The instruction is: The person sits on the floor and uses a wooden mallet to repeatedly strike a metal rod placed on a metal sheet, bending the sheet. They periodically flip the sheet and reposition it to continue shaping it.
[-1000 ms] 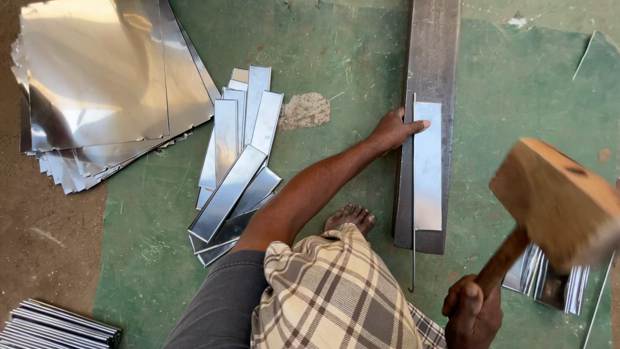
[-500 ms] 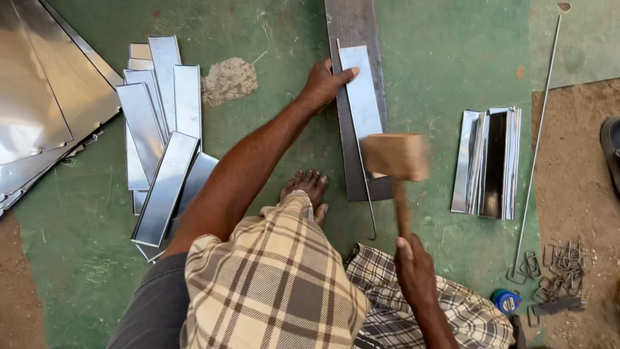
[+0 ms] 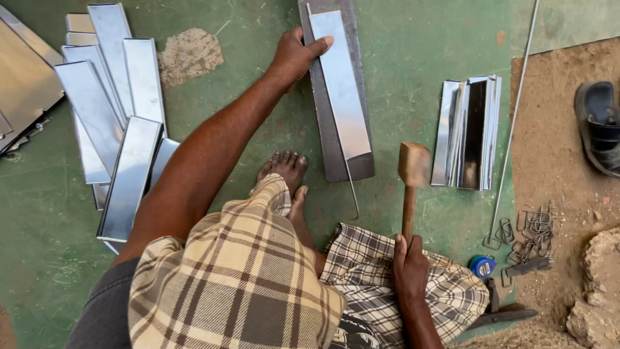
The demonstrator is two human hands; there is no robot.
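My left hand (image 3: 295, 57) presses on the upper left edge of a shiny metal strip (image 3: 340, 84) that lies along a dark steel bar (image 3: 323, 129) on the green floor. A thin wire rod (image 3: 352, 190) pokes out from under the strip's lower end. My right hand (image 3: 410, 268) grips the handle of a wooden mallet (image 3: 413, 165), whose head hangs just right of the bar's lower end, apart from the strip. My bare foot (image 3: 285, 168) rests beside the bar.
Several flat metal strips (image 3: 113, 110) lie piled at the left, with larger sheets (image 3: 22, 84) beyond. Folded strips (image 3: 468, 132) lie at the right beside a long rod (image 3: 513, 123). Wire clips (image 3: 526, 232), a small blue tape measure (image 3: 482, 265) and a black sandal (image 3: 599, 126) sit on the dirt.
The mallet has dropped from a raised position to low beside the bar's end. My left hand stays on the strip. The view has shifted right.
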